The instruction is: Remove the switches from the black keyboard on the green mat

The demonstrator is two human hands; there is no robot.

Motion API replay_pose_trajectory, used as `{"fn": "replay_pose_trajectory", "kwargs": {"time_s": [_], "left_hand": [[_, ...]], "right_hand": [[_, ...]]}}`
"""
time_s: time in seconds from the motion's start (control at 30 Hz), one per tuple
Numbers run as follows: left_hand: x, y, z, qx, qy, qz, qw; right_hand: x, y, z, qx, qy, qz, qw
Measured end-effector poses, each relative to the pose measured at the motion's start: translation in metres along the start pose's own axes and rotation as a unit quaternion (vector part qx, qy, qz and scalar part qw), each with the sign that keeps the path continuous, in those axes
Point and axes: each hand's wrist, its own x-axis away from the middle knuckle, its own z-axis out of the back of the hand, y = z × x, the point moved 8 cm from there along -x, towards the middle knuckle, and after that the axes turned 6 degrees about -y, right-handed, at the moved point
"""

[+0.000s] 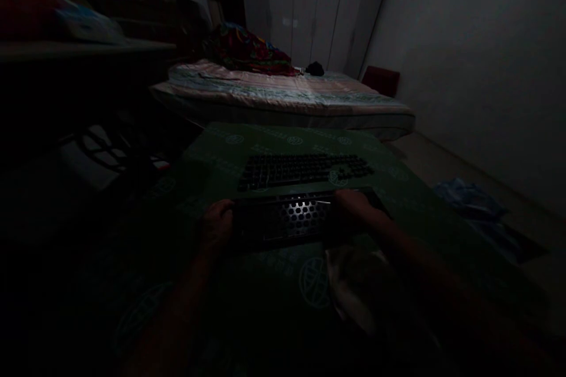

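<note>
A dark keyboard base (pixel 283 221), its top a plate of cells without keycaps, lies across a green-covered table (pixel 265 283). My left hand (pixel 216 224) is closed around its left end. Over the right part of the base, my right hand (pixel 356 206) is closed, with its fingers mostly in shadow. A thin pale line shows beside its fingertips, but I cannot tell what it is. Below this hand a pale, crumpled cloth (pixel 351 291) reaches toward the table's near side; whether the hand grips it is hidden. Behind the base, black keycaps (pixel 292 169) are set out in keyboard rows.
Past the table's far edge stands a bed (pixel 287 91) with a red patterned blanket (pixel 252 50). A dark shelf (pixel 88 50) is on the left. Blue cloth (pixel 469 197) lies on the floor to the right. The room is very dim.
</note>
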Motion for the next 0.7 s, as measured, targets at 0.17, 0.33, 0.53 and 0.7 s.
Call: {"fn": "replay_pose_trajectory", "kwargs": {"time_s": [0.17, 0.33, 0.53, 0.7], "left_hand": [[0.001, 0.000, 0.000, 0.007, -0.006, 0.005, 1.000], [0.001, 0.002, 0.001, 0.003, -0.007, 0.008, 1.000], [-0.001, 0.000, 0.001, 0.003, 0.003, -0.004, 1.000], [-0.001, 0.000, 0.000, 0.011, 0.007, -0.015, 1.000]], "right_hand": [[0.005, -0.014, -0.002, -0.010, 0.009, 0.015, 1.000], [0.013, -0.065, 0.000, -0.021, 0.027, 0.071, 0.997], [0.019, -0.078, 0.007, -0.010, 0.044, 0.092, 0.995], [0.025, -0.025, 0.007, 0.007, 0.036, 0.012, 0.999]]}}
